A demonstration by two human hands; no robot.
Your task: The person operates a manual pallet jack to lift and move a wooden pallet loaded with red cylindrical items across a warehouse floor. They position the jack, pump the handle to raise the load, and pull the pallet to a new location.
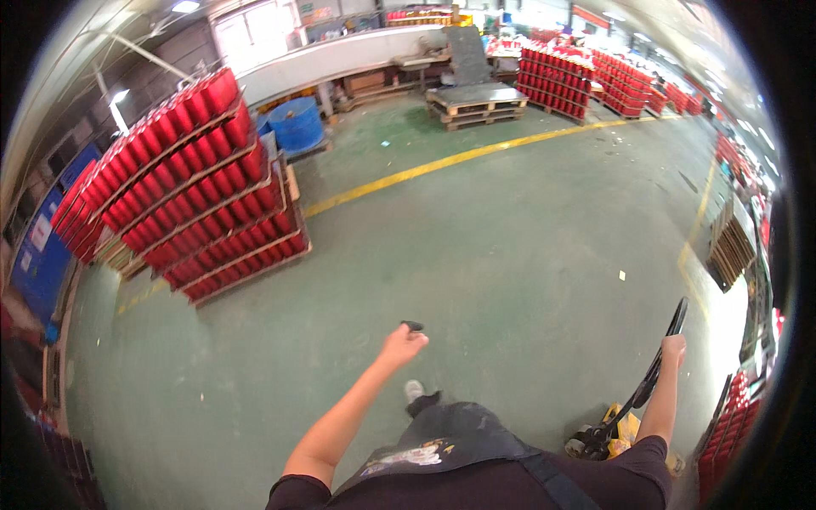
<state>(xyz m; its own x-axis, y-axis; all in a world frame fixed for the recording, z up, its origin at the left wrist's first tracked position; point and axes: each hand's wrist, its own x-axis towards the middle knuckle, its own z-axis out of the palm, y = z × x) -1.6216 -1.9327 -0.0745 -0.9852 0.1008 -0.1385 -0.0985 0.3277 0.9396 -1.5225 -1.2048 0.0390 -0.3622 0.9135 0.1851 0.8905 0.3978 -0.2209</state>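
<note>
My right hand [673,347] is closed around the black loop handle [652,380] of a yellow pallet jack [625,427], which stands at my right side with its lower part partly behind my arm. In front of my body, my left hand [403,347] is raised and its fingers are curled. A small dark object [412,325] shows at its fingertips, too small to name. Below that hand one light shoe [414,390] is on the green floor [476,255].
At left rises a tall layered stack of red cylinders [204,187]. Behind it stands a blue drum [296,125]. Wooden pallets [478,104] lie at the back, beside more red cylinder stacks [554,81]. A yellow line [442,166] crosses the floor; flat boards [731,242] lean at right.
</note>
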